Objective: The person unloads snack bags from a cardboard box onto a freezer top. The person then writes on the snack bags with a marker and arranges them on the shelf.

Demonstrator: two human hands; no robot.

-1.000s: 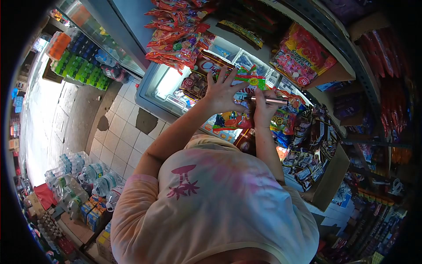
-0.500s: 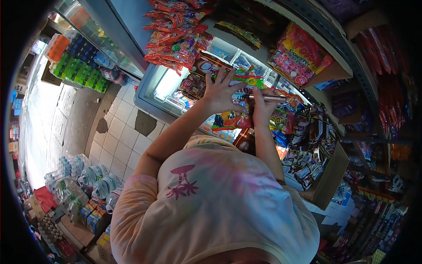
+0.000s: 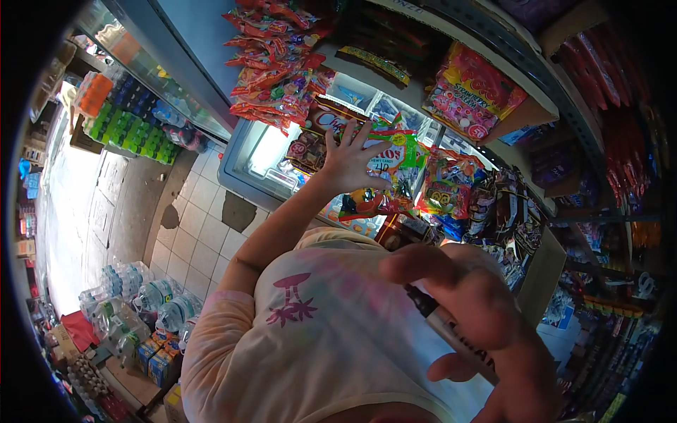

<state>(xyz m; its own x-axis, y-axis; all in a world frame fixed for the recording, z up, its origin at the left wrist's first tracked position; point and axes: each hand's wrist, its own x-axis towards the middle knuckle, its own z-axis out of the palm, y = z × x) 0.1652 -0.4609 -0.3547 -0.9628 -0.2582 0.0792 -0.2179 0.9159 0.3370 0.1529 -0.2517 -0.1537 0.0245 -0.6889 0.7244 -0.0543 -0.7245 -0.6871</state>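
My left hand (image 3: 350, 161) lies with spread fingers on a green and red bag of chewy candy (image 3: 395, 156). Dark handwritten figures, looking like 40, show on the bag's white label. Close to the camera and blurred, my right hand (image 3: 486, 317) holds a grey marker (image 3: 451, 328) with a black end pointing up and left. Part of the marker is hidden by the fingers. Beside my left hand is a brown chocolate bag (image 3: 331, 120); to the right of the candy bag lies another colourful candy bag (image 3: 446, 194). These bags rest over a lit glass-topped freezer (image 3: 243, 158).
Red candy packs (image 3: 271, 67) hang at the upper left. A pink candy bag (image 3: 472, 95) sits on the shelf above. Dark sachets fill a cardboard box (image 3: 543, 275) at right. Water bottles (image 3: 173, 307) stand on the floor at lower left, near white tiles (image 3: 201, 236).
My right hand has lifted off the candy bag with the marker and come down and right, close to the camera. My left hand stays on the bag, and the written figures are now uncovered.
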